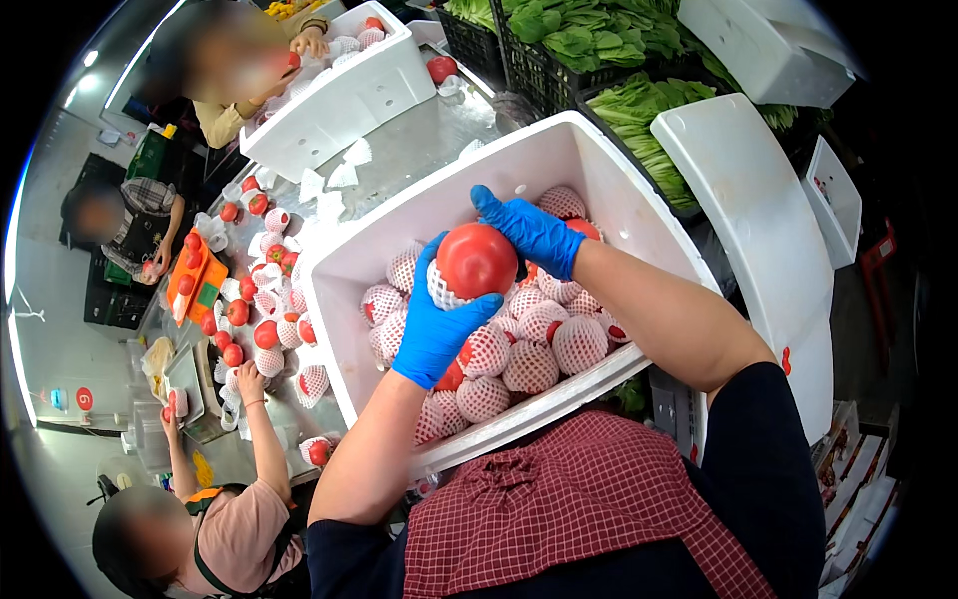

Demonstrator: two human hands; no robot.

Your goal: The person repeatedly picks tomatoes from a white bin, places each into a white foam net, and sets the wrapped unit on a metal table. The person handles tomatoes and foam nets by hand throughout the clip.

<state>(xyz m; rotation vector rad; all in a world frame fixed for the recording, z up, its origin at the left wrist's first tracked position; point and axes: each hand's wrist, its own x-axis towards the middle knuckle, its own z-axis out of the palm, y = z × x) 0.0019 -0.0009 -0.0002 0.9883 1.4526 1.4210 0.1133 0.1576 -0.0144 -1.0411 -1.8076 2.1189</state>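
Observation:
In a blue glove, my left hand (438, 322) is closed around a large red tomato (477, 260), whose lower left side sits in a white foam net sleeve (444, 290). My right hand (533, 230), gloved in blue too, is at the tomato's upper right side, thumb pointing up and left; its fingertips are partly hidden behind the tomato. Both hands are above a big white foam box (344, 254). Inside the box lie several tomatoes in foam nets (531, 367), some with red skin showing.
A metal table (419, 135) on the left bears loose tomatoes (238, 312), foam nets and an orange tray (213, 281). Another foam box (359, 97) stands beyond. Three co-workers are around the table. Crates of leafy greens (644, 127) and a foam lid (756, 224) are at the right.

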